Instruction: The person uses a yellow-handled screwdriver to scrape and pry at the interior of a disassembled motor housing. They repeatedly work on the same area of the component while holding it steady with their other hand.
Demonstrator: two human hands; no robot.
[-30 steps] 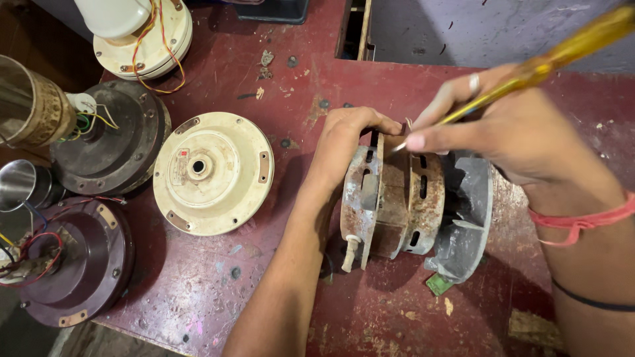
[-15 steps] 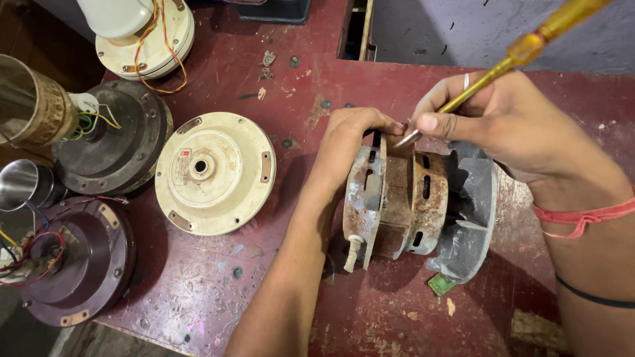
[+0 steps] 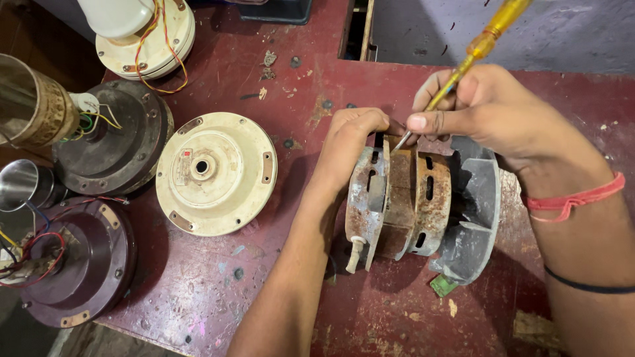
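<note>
At the far left of the red counter point(image 3: 218, 291) stands a shiny metal cup point(image 3: 23, 185), and below it lies a maroon motor point(image 3: 79, 271) with red and yellow wires. Above them is a dark motor point(image 3: 122, 149) with a brass-coloured tube point(image 3: 33, 109) beside it. At the top edge sits a cream motor point(image 3: 149, 36) with loose wires. Near the middle lies a cream round cover point(image 3: 215, 173), flat on the counter and apart from the others.

To the right of it the left hand point(image 3: 350, 142) is curled over the top edge of a rusty motor point(image 3: 397, 201), which stands on its edge on the counter. A grey housing point(image 3: 473, 211) is touching the motor on its right side.

The right hand point(image 3: 489, 112) is closed around a screwdriver point(image 3: 463, 66) with a yellow handle, thumb and fingers pressing its shaft. The tip touches the top of the rusty motor, just beside the left fingers. A red band point(image 3: 575, 198) is on the right wrist.
</note>
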